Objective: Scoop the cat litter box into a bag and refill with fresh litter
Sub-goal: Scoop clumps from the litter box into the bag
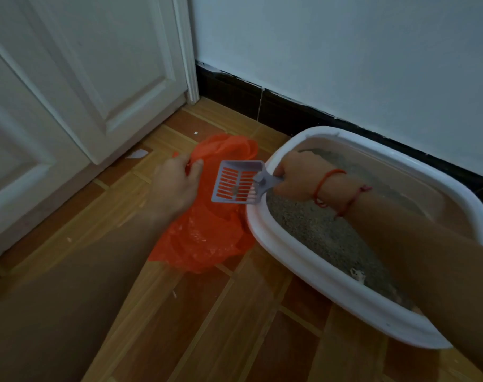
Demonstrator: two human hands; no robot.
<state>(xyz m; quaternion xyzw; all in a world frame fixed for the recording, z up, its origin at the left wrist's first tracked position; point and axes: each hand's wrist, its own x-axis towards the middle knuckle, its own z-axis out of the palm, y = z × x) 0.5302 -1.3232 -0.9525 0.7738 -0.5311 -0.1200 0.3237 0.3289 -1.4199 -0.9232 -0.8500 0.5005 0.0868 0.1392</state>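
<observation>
Hands both clenched: left hand (pixel 177 186) on orange bag (pixel 204 238) edge, right hand (pixel 295 175) round scoop (pixel 236 183) handle.

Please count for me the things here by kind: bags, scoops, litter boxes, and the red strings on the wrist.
orange bag: 1
grey scoop: 1
white litter box: 1
red wrist strings: 2
Total: 5

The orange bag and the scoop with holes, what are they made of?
The orange bag looks like thin, glossy plastic film: it crumples and shines in spots. The scoop looks like stiff, matte greyish moulded plastic, with clean slots and straight edges.
</observation>
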